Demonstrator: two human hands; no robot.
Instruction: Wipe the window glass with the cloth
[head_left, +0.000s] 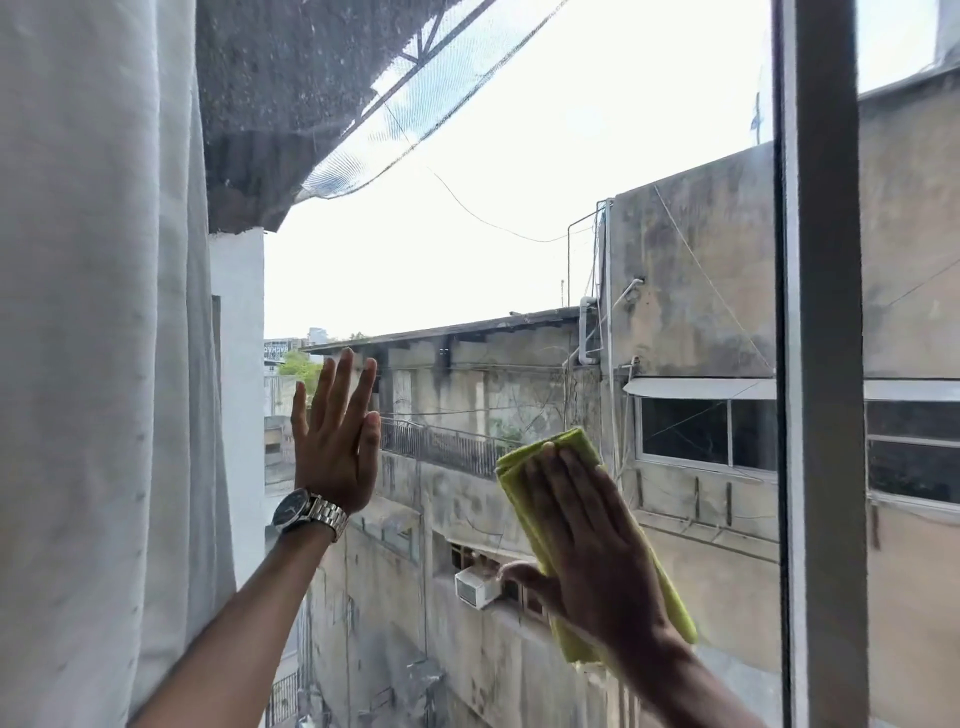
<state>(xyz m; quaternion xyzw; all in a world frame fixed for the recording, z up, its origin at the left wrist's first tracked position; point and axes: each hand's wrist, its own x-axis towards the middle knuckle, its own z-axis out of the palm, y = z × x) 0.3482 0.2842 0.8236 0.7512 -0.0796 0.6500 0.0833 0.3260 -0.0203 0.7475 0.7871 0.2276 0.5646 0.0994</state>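
The window glass (519, 249) fills the middle of the head view, with buildings and bright sky behind it. A folded yellow-green cloth (519, 488) lies flat against the lower right of the pane. My right hand (592, 551) presses on it with spread fingers, and the cloth shows above and below the hand. My left hand (337, 441), a metal watch on its wrist, rests flat against the glass lower left, fingers up and holding nothing.
A white curtain (104, 338) hangs along the left edge, close to my left arm. A grey vertical window frame (826, 364) bounds the pane on the right, with another pane beyond it.
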